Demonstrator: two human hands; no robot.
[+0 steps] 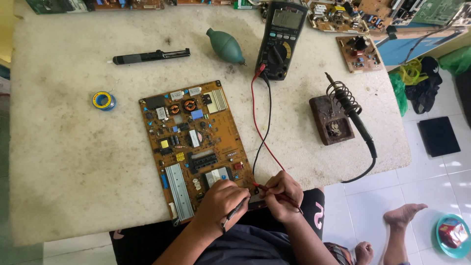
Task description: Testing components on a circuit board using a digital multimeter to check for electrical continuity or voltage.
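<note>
A brown circuit board (189, 142) lies flat on the stained white table (73, 147), reaching its near edge. My left hand (219, 202) grips a black test probe (235, 212) at the board's near right corner. My right hand (282, 196) pinches a red test probe (274, 192) right beside it, its tip pointing at the same corner. Red and black leads (260, 122) run from the probes up to a black multimeter (280, 40) at the table's far side.
A soldering iron (351, 110) rests in a coil stand on a rusty base (329, 120) at the right. A green rubber blower (224, 45), black desoldering pump (149, 56), and solder spool (103, 100) lie farther back. More circuit boards (360, 51) line the far edge.
</note>
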